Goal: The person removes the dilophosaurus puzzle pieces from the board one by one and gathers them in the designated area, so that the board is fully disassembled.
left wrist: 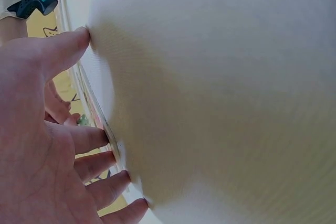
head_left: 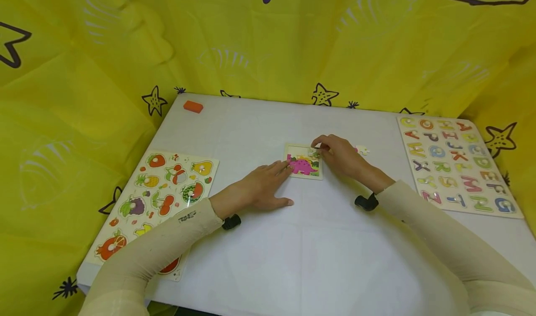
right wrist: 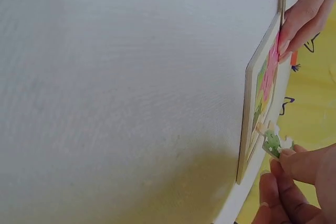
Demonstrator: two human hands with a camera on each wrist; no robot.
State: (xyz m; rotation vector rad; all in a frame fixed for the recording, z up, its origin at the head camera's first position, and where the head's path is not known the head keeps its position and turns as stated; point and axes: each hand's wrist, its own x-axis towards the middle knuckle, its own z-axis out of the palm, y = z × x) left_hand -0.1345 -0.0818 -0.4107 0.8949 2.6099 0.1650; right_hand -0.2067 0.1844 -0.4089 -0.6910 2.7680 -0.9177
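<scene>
The left sleeve (head_left: 159, 246) hid part of the fruit puzzle board (head_left: 177, 196); the left hand (head_left: 268, 185) partly covered the left rim of the dinosaur puzzle (head_left: 302, 167). The right hand (head_left: 341, 156) partly hid a loose puzzle piece (head_left: 363, 150) with print too small to tell, and covered one end of a green-printed piece (right wrist: 272, 142).

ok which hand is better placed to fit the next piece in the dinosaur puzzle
Probably the right hand: it pinches a green-patterned piece by the dinosaur puzzle, while the left hand rests at its left edge, holding no piece.
</scene>
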